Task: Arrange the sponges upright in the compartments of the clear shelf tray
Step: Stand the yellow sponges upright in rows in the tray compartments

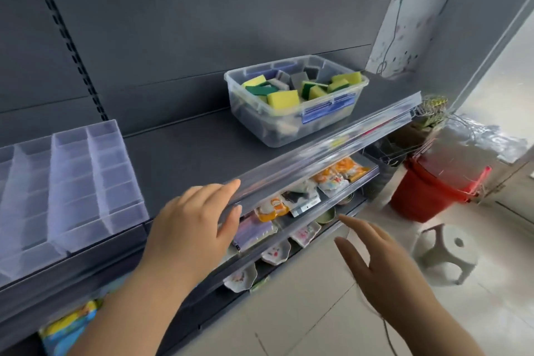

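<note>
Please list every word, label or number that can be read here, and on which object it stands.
No text can be read.
Blue label on the clear tub: blurred.
Packets on the lower shelf: print too small.
Shelf edge strip: coloured marks, blurred.

The tray (69,182) sits at the left end of the shelf (185,153), by its front edge. The tub (289,124) stands well apart toward the right end, with the sponges (283,98) lying in it. The left hand (190,228) is at the front edge between them. The right hand (384,266) is before the shelf, off it. Packets (332,179) and dishes (276,253) lie on the shelves below. A bucket (427,191) and a stool (450,251) stand on the floor to the right.
</note>
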Available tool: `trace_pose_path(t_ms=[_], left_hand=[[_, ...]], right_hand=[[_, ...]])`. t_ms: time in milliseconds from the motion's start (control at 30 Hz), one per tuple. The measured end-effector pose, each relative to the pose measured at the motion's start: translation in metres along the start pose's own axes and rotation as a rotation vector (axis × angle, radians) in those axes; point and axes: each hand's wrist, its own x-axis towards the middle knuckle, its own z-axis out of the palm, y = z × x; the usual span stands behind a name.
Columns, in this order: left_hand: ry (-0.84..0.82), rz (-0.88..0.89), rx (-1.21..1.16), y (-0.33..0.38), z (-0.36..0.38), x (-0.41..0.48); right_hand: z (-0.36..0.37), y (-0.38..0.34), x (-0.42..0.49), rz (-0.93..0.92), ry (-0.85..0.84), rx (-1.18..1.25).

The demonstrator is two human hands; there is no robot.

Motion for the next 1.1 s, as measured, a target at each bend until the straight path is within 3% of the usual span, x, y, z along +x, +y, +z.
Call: trace_pose_path(t_ms=[367, 733, 933, 1100], left_hand=[[0.053, 0.022, -0.02, 0.049, 0.068, 0.111], [0.105, 0.025, -0.044, 0.039, 0.154, 0.305], [0.02, 0.041, -0.045, 0.043, 0.183, 0.366], [-0.023, -0.037, 0.029, 0.038, 0.196, 0.38]], right_hand=[[-0.028, 0.084, 0.098, -0.003, -0.035, 0.11], [-0.066, 0.146, 0.282, -0.071, 0.127, 0.122], [-0.066, 0.156, 0.357, -0.115, 0.101, 0.238], [-0.081, 0.154, 0.436, -0.256, 0.039, 0.297]])
